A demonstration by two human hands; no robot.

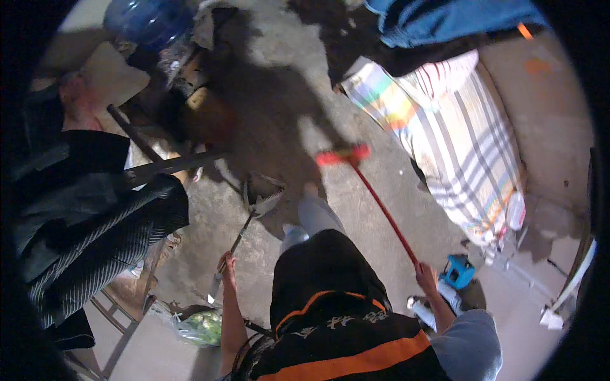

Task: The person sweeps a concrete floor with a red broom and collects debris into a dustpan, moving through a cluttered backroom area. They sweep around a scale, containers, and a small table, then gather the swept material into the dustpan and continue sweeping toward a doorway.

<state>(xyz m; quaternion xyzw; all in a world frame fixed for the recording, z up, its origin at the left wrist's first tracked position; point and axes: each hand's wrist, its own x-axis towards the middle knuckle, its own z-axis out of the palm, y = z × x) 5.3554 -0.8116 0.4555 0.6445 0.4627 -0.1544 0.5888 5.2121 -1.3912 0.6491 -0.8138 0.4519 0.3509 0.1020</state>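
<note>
My left hand [227,262] is closed around the upright handle of a long-handled dustpan [265,198]. Its dark pan with a toothed edge rests on the concrete floor ahead of my feet. In my right hand [424,274] is the red pole of a broom [389,219]. The broom's red head [343,155] touches the floor ahead and to the right of the pan, apart from it. Part of the head is blurred.
Dark clothes [114,235] hang over a wooden chair on the left. A blue water jug [149,22] stands at the far left. Striped bedding [467,146] lies along the right. Near me are a bag of green vegetables [202,327] and a blue object [459,271].
</note>
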